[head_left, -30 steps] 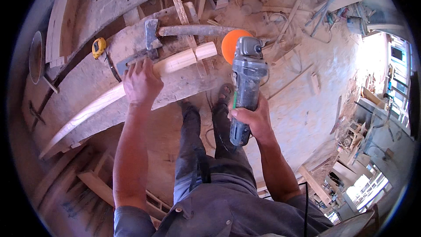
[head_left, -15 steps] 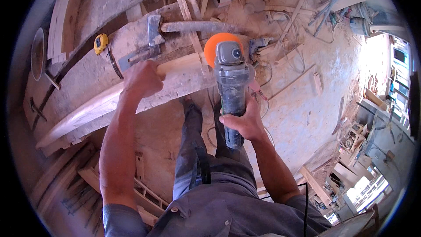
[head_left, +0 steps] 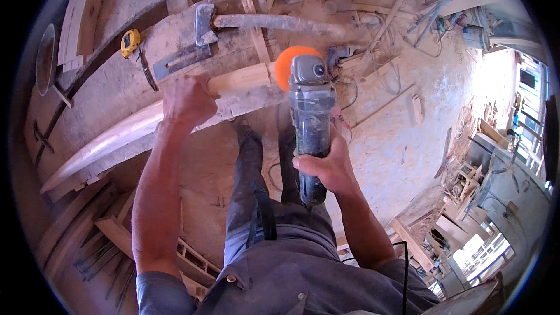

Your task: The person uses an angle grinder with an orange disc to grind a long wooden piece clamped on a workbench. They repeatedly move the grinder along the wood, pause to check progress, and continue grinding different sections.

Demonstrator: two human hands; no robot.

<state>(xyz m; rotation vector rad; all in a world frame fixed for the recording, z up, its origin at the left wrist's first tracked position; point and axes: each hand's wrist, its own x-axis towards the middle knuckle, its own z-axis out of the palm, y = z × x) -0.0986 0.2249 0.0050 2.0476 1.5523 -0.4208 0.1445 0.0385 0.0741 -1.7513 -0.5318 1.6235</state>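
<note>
My right hand [head_left: 328,163] is wrapped round the dark body of an angle grinder [head_left: 312,122], which has a grey head and an orange disc [head_left: 290,65]. The disc's left edge meets the right end of a long, curved, pale wooden piece [head_left: 111,140]; whether they touch I cannot tell. My left hand [head_left: 188,102] is closed over that piece near its right part, holding it along the near side of a worn wooden bench [head_left: 87,102]. Behind the left hand lie a flat metal square [head_left: 181,63], a pencil-like dark tool [head_left: 147,73] and a yellow tape measure [head_left: 130,42].
An axe-like tool with a metal head [head_left: 205,25] and long wooden handle lies across the bench. A blue-grey power tool [head_left: 341,53] and cables [head_left: 389,79] are on the dusty floor beyond the grinder. A round pan [head_left: 46,58] stands at far left. Wood scraps lie at right.
My view has shifted slightly, so the bench and its tools sit a little further left. Both hands keep their grips, and the grinder stays at the wood's right end.
</note>
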